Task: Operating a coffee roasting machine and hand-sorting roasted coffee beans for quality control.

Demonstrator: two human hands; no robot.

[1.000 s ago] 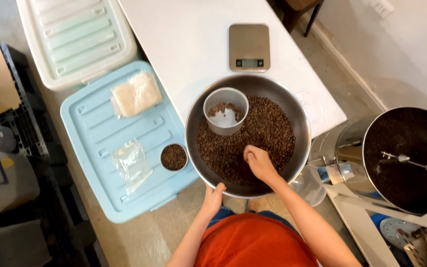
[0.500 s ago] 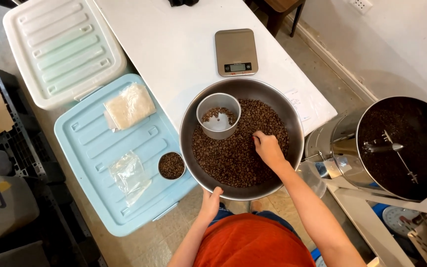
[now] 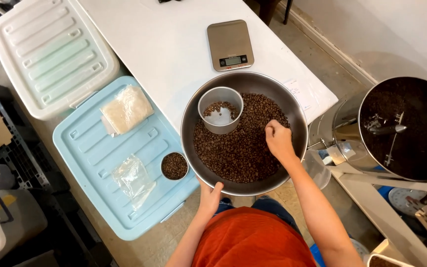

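Mid-sort, frame centre: my left hand (image 3: 209, 194) grips the metal bowl (image 3: 192, 143) rim, right hand (image 3: 277, 140) pinched shut over the coffee beans (image 3: 238, 153), contents unclear; next needs careful picking.

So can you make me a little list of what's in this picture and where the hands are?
big bowl: round metal, at the white table's near edge
in the bowl: brown beans, plus a small metal cup with a few beans
right hand: down on the beans, fingers curled
left hand: on the bowl's near rim
scale: grey, on the table behind the bowl
blue lid: left of the bowl, with two bags and a small tin of beans
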